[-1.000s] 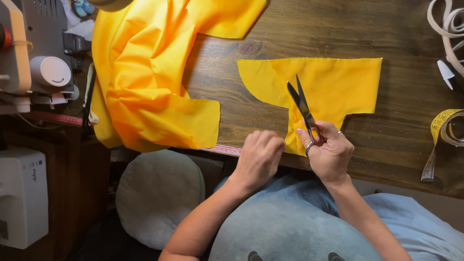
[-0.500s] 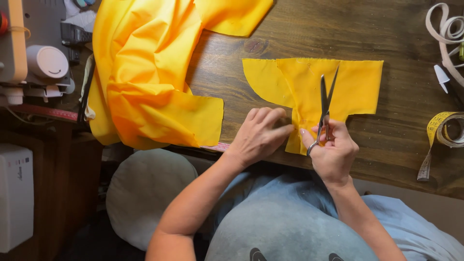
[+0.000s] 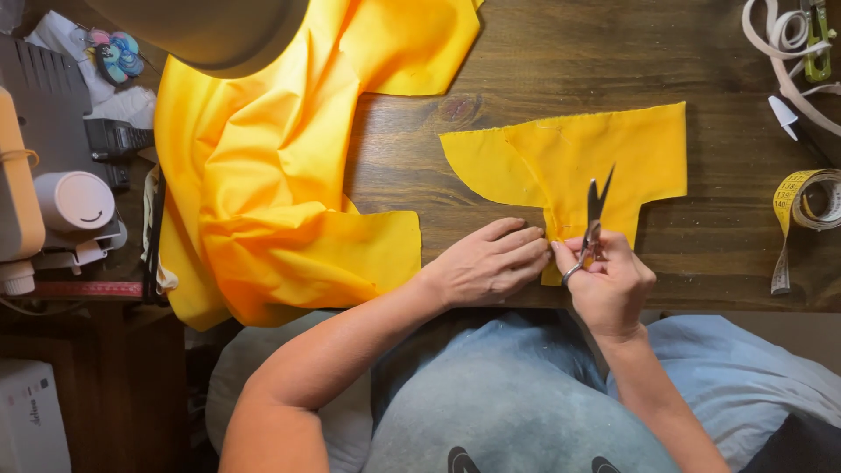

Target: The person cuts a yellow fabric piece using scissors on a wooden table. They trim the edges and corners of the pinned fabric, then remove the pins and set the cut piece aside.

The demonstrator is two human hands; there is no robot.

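Note:
A cut piece of yellow fabric point(image 3: 604, 153) lies flat on the dark wooden table point(image 3: 561, 52). My right hand point(image 3: 609, 280) grips a pair of scissors point(image 3: 594, 215), blades slightly apart and pointing away from me over the fabric's lower edge. Just left of the scissors, my left hand point(image 3: 491, 263) lies flat with its fingertips pressing that same lower edge. The two hands almost touch.
A large bunched yellow cloth point(image 3: 280, 175) covers the table's left part. A sewing machine point(image 3: 35, 193) and a white spool stand at far left. A yellow tape measure point(image 3: 802, 206), white strap point(image 3: 780, 44) and small clippers lie at the right edge.
The scissors swung from leaning left to nearly upright over the fabric edge. My left hand slid right and onto the fabric beside them.

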